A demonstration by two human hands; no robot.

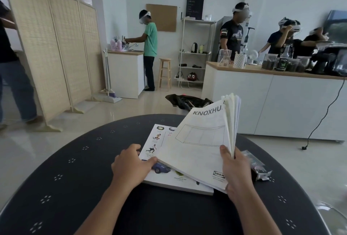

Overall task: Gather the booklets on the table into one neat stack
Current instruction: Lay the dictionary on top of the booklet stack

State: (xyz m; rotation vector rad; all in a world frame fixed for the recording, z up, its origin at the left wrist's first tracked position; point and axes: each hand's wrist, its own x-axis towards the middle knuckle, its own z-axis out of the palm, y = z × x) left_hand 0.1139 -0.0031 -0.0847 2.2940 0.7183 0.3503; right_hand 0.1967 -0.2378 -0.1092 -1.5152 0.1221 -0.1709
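Note:
A white instruction booklet with a line drawing on its cover is tilted up off the round dark table. My right hand grips its right edge, and the pages fan out above my thumb. Under it lies a flat booklet with colour pictures, resting on the table. My left hand presses on that flat booklet's left edge, thumb touching the lifted booklet's lower corner.
A crumpled clear plastic wrapper lies on the table right of my right hand. Beyond the table are a white counter, a black bag on the floor, a folding screen and several people standing.

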